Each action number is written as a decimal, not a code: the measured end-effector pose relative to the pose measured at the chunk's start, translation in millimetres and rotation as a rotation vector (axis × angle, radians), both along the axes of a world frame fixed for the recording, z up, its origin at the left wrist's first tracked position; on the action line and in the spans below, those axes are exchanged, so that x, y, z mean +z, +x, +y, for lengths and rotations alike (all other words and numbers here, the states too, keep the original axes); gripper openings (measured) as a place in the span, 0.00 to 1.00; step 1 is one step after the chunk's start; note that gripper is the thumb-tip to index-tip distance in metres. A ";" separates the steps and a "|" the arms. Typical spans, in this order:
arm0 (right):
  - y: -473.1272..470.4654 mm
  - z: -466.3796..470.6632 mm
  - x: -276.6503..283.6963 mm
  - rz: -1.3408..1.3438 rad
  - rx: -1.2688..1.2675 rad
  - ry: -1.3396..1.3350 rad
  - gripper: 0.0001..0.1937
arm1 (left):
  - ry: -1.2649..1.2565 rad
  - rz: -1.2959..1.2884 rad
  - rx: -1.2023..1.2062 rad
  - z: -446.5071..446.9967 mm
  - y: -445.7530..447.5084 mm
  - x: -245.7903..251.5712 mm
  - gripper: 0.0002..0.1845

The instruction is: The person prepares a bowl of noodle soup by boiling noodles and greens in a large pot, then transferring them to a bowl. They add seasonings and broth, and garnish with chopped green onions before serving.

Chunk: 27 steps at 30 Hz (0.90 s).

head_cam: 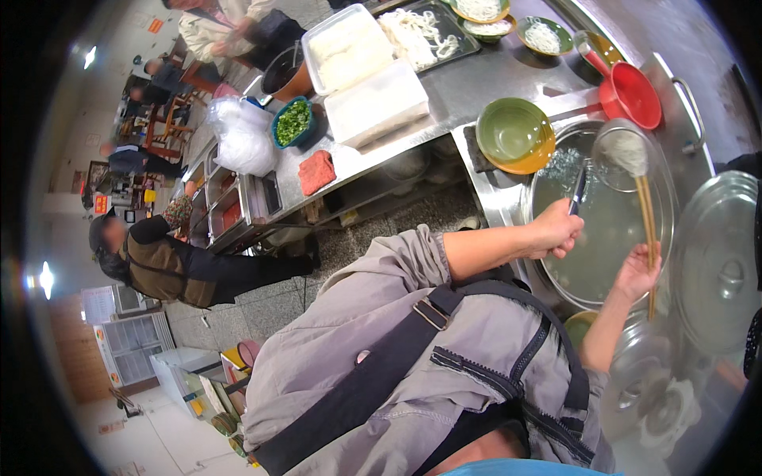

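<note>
My left hand (556, 229) grips the black handle of a wire-mesh strainer (607, 172). Pale noodles (622, 149) sit in the strainer's basket, over the far side of a large round pot (595, 250) of cloudy liquid. Long wooden chopsticks (646, 214) are held in my right hand (637, 271), above the pot's right side. Their far tips reach the noodles. A green and yellow bowl (515, 134) rests by the pot's rim, left of the strainer. Just beyond the pot lies a red dipper (634, 95) with a long handle.
Metal lids (723, 262) lie right of the pot. Along the steel counter (464, 89) are noodle bowls (543, 37), a noodle tray (417, 38), white plastic tubs (378, 104), chopped greens (293, 122) and a red cloth (317, 172). A person (161, 256) stands at its left end.
</note>
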State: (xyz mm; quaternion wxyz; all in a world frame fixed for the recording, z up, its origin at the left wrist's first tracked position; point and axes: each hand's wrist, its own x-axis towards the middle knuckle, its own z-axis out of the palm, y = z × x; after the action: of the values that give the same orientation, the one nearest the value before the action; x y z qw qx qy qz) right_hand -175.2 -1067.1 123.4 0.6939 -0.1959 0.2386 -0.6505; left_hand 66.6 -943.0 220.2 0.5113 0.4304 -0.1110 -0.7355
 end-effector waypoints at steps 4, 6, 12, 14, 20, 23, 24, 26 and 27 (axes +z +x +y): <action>12.2 12.6 -31.3 0.102 -0.083 0.222 0.14 | 0.155 0.091 0.024 -9.4 0.4 -16.2 0.11; 12.1 15.6 -30.0 0.104 -0.075 0.225 0.14 | 0.190 0.103 0.005 -6.3 0.7 -16.8 0.11; 8.4 16.3 8.5 0.058 -0.134 0.071 0.16 | 0.058 0.074 0.009 15.0 9.1 -1.4 0.13; 15.3 16.2 7.9 0.033 -0.135 0.062 0.16 | 0.090 0.049 -0.021 10.6 11.3 -2.2 0.12; 34.6 13.0 -8.6 0.098 -0.108 0.196 0.16 | 0.143 0.001 -0.024 8.8 25.3 -16.2 0.11; 44.8 11.4 -3.7 0.035 -0.038 0.190 0.15 | 0.076 -0.091 0.033 35.3 39.0 -26.0 0.16; 49.8 11.2 -0.8 0.008 -0.011 0.188 0.15 | 0.063 -0.132 0.045 43.1 44.7 -31.3 0.16; 64.7 10.1 2.9 -0.048 0.023 0.221 0.14 | -0.008 -0.244 0.071 55.2 55.4 -46.6 0.16; 73.3 9.4 3.6 -0.052 0.053 0.220 0.14 | -0.051 -0.318 0.088 60.0 60.0 -56.2 0.16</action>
State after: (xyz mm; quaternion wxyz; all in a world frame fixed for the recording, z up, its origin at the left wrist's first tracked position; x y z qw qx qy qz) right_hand -101.9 -1057.7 126.9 0.7340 -0.1079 0.2853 -0.6068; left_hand 126.5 -883.0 164.0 0.5299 0.5325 -0.1901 -0.6320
